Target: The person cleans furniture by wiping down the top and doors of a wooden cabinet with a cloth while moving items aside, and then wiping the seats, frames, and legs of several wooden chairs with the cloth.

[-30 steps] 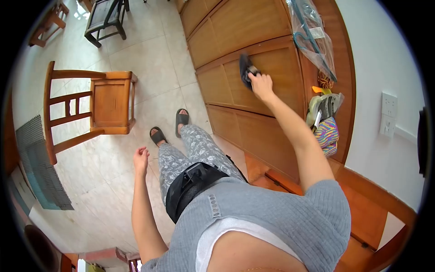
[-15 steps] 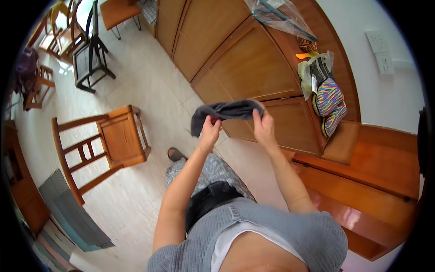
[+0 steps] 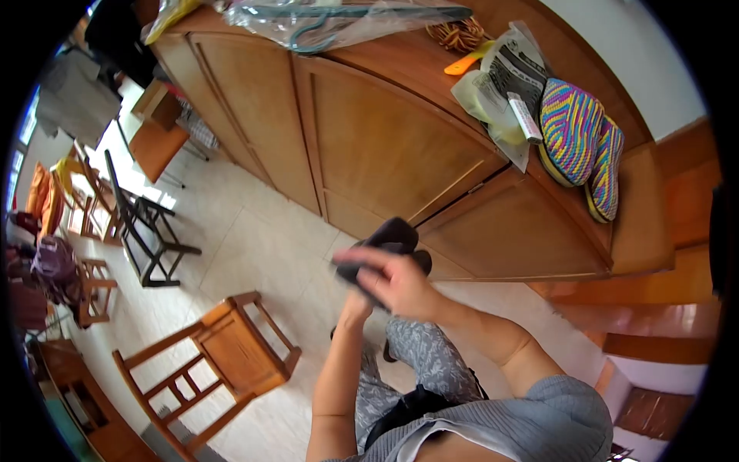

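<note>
A dark grey or black cloth piece (image 3: 396,235) is bunched up in front of me, above the floor and near the cabinet doors. My left hand (image 3: 356,306) is under it and holds it from below, with most of its fingers hidden behind the cloth and the other hand. My right hand (image 3: 396,281) lies across the near side of the cloth, fingers stretched out to the left and smeared by motion. Dark folds show above and below those fingers. The cloth's exact kind is unclear.
A wooden cabinet (image 3: 400,146) curves ahead, bearing striped woven slippers (image 3: 571,131), a plastic packet (image 3: 512,77), an orange-handled tool (image 3: 464,63) and a bagged hanger (image 3: 312,32). A wooden chair (image 3: 242,350) stands at left, a black chair (image 3: 150,231) beyond it.
The cloth was stretched sideways between both hands; now it is bunched, and my right hand has crossed left over it. My view has shifted, bringing the cabinet top nearer.
</note>
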`<state>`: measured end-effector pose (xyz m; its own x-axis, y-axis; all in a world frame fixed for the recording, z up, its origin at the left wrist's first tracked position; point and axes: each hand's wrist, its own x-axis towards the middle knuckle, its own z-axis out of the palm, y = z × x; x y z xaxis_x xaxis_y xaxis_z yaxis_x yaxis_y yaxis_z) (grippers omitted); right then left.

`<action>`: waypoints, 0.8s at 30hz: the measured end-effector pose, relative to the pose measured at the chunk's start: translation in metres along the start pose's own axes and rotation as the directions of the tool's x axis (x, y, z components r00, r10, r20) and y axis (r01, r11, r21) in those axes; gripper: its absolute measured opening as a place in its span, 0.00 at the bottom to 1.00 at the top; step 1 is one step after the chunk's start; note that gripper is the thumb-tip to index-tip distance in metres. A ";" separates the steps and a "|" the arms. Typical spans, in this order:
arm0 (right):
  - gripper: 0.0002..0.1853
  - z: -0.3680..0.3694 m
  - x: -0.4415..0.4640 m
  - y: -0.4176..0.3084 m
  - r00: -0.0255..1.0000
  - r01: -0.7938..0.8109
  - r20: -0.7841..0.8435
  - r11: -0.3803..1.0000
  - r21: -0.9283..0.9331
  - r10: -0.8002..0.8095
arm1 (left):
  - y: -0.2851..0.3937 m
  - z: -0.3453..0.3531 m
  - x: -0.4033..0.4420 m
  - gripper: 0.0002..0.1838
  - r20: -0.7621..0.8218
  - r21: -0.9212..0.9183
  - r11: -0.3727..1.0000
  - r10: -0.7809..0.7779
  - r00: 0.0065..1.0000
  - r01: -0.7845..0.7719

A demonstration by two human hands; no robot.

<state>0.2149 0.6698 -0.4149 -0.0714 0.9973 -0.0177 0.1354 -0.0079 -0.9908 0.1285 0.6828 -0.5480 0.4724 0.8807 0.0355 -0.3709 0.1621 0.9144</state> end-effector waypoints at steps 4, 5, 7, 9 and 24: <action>0.28 0.004 -0.024 0.038 0.931 0.250 0.326 0.938 -0.241 -0.164 | -0.036 -0.012 0.033 0.24 -0.018 0.354 0.887 0.323 0.946 -0.296; 0.33 -0.008 -0.031 0.046 0.926 0.310 0.296 0.919 -0.242 -0.234 | -0.038 -0.015 0.046 0.25 -0.015 0.441 0.819 0.417 0.909 -0.368; 0.31 -0.053 -0.060 0.055 0.964 0.267 0.093 0.907 -0.326 -0.250 | -0.031 -0.024 0.083 0.26 0.029 0.575 0.635 0.614 0.789 -0.515; 0.29 -0.103 -0.114 0.055 0.861 0.118 -0.316 0.760 -0.639 -0.399 | -0.005 -0.028 0.128 0.28 0.085 0.671 0.411 0.784 0.615 -0.617; 0.39 -0.248 -0.208 0.121 -0.015 -0.254 -0.343 0.335 -0.907 -0.939 | -0.071 0.099 0.179 0.38 0.573 0.529 -0.251 0.810 0.123 -0.811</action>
<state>0.4909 0.4796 -0.4983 0.2127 0.0171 0.9770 0.9601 -0.1893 -0.2057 0.3184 0.7851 -0.5666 0.2155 -0.0153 0.9764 0.1326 -0.9902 -0.0448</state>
